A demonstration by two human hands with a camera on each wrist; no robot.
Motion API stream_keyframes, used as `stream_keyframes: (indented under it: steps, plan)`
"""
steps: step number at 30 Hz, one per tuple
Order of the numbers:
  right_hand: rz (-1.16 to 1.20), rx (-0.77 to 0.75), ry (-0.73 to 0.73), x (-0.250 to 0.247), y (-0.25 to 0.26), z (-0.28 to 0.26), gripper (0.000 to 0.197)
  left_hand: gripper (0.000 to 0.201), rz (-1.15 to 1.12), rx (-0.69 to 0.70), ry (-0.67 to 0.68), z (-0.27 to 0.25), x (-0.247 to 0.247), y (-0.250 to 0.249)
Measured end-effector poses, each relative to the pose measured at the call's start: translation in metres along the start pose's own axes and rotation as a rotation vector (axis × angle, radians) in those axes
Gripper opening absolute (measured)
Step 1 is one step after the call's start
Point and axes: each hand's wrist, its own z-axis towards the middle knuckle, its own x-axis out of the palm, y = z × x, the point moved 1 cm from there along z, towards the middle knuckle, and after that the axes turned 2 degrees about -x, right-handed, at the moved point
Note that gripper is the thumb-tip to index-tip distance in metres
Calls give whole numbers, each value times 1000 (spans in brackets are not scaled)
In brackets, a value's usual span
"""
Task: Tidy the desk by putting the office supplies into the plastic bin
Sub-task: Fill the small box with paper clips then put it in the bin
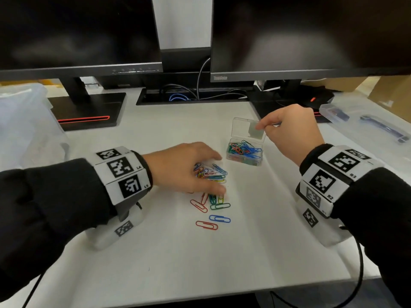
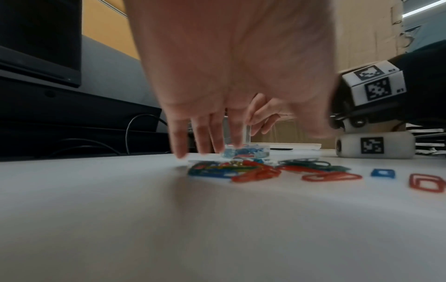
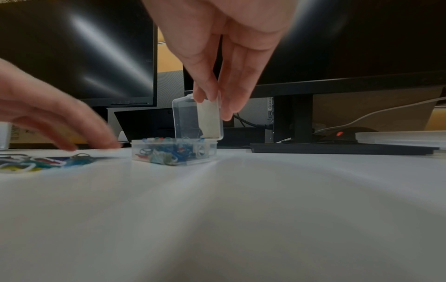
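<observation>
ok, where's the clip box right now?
In the head view, the clear clip box sits mid-desk, right of the left hand; the right hand pinches its raised lid.

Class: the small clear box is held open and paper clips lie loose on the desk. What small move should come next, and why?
Probably the left hand should gather the loose paper clips under its fingers into the small clear box. The right hand pinches the lid upright, the box is part-filled, and more clips lie on the desk.
</observation>
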Motion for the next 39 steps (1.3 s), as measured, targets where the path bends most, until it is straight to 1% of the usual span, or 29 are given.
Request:
stream_keyframes:
  steps: [1,3,5,7,8,10,12,13,16,21,24,26,30,32,34,36,39]
  plan:
    - [-1,-11,-5,-1,1,-1,29,85,-22,-7,36,-2,0,-2]
    - [-5,-24,-16,-3,2,-3,30,103,17,-36,142,-3,1,-4]
    - [-9,-21,-18,-4,3,-4,29,110,123,-28,223,-3,6,-8]
    - [-9,-13,-19,-4,2,-4,29,102,156,30,202,-4,11,-11]
    - [-8,-15,-21,-4,2,-4,29,92,120,61,165,-4,12,-12]
    - [-5,-24,-27,-3,2,-3,28,66,11,105,89,-3,11,-11]
    - [-1,-30,-28,-3,2,-3,28,44,-69,104,50,-1,8,-8]
    - [2,-35,-28,-3,2,-3,28,36,-95,99,37,0,7,-7]
    - [0,-45,-28,-3,2,-3,28,22,-115,88,9,4,7,-5]
    - [-7,-13,-14,-2,2,-3,27,16,-115,50,-48,10,5,-6]
    - [-6,-1,-10,-2,2,-2,28,14,-125,58,-103,14,2,-6]
    - [-5,5,-9,-2,2,-2,28,15,-117,76,-173,18,-2,-8]
    - [-1,-6,-12,-2,3,-2,28,17,-148,110,-366,35,-11,-17]
    - [19,-23,-28,-3,2,-3,29,14,-181,157,-465,46,-14,-24]
    - [34,-32,-33,-4,3,-5,28,13,-195,205,-526,58,-16,-32]
    - [33,-33,-30,-4,3,-5,28,15,-178,225,-508,66,-16,-38]
    - [29,-10,-24,-5,3,-5,27,19,-117,179,-385,73,-13,-40]
